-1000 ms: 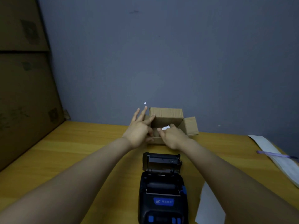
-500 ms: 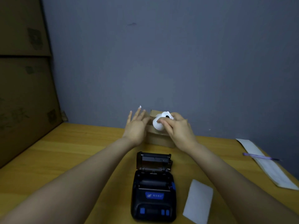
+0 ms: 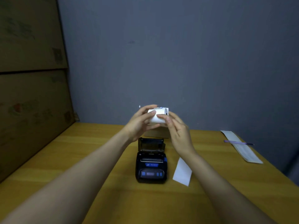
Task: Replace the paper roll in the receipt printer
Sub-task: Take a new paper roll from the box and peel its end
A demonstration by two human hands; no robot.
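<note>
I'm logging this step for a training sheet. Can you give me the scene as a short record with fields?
paper roll: white, held in the air between both hands
left hand: gripping the roll's left side
right hand: thumb and fingers on the roll's right side
receipt printer: black, on the table, lid open
cardboard box: behind the printer
loose paper slip: right of the printer

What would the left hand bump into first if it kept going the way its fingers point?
The left hand already touches the white paper roll. Beyond it, probably the grey wall, though depth is unclear.
</note>
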